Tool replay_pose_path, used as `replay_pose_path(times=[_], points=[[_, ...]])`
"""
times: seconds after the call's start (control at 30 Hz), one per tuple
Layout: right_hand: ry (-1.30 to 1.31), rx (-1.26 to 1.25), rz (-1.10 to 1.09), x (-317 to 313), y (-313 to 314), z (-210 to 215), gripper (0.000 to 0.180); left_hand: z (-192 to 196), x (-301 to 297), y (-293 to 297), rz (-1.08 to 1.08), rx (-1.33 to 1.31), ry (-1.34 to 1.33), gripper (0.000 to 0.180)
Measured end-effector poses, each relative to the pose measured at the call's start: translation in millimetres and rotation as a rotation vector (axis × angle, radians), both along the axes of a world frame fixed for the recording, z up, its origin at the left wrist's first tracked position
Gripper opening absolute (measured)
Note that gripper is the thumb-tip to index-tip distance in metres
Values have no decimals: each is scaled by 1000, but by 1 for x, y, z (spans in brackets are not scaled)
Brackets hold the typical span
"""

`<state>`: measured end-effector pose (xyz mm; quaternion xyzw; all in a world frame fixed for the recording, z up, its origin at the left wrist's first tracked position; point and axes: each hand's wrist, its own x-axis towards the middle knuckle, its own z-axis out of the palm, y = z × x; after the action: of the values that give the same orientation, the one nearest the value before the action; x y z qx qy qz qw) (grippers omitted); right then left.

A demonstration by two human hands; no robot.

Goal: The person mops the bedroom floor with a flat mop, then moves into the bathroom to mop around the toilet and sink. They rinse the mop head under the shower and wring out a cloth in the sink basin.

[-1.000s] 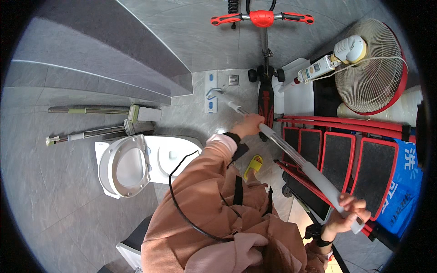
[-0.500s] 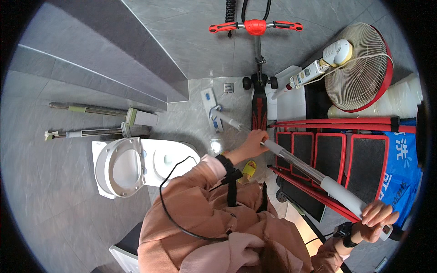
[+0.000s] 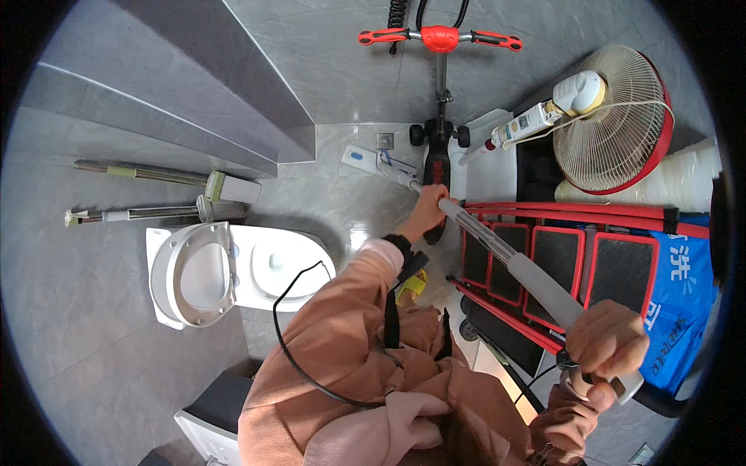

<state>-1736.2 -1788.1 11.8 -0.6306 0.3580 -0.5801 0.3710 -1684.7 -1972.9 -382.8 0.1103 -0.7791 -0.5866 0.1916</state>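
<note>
A flat mop (image 3: 544,287) with a white and metal pole slants across the picture. My left hand (image 3: 430,210) is closed around its pole, nearer the mop head. Higher up, my right hand (image 3: 608,342) grips the end of the handle, its fingers wrapped round. The flat white mop head (image 3: 362,158) with a blue patch lies on the grey tile floor near the drain (image 3: 385,140). Its right end reaches close to the scooter's deck, beside the lower pole. Part of the scooter's black and red deck (image 3: 437,167) is hidden behind my left hand.
The scooter's red handlebar (image 3: 440,37) stands at the far wall. To the right are a fan (image 3: 610,120), a folded red step ladder (image 3: 556,256) and a blue bag (image 3: 688,299). A white toilet (image 3: 276,264) and two more mops (image 3: 148,213) are on the left.
The mop head has slid forward and turned, its near end now toward the scooter. My right hand has moved left and up with the handle end; my left hand has moved slightly forward.
</note>
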Motion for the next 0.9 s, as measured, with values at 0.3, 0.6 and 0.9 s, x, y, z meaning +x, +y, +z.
replay_pose_path(times=[0.3, 0.6, 0.9], points=[[-20, -80, -470, 50, 18, -31, 14, -16, -4, -18, -106, -218, -35, 26], [-277, -298, -653, 18, 107, 9, 29, 58, 70, 6, -158, -387, -223, 14], [-276, 25, -409, 45, -33, -68, 23, -21, 191, -57, 204, -265, -614, 18]])
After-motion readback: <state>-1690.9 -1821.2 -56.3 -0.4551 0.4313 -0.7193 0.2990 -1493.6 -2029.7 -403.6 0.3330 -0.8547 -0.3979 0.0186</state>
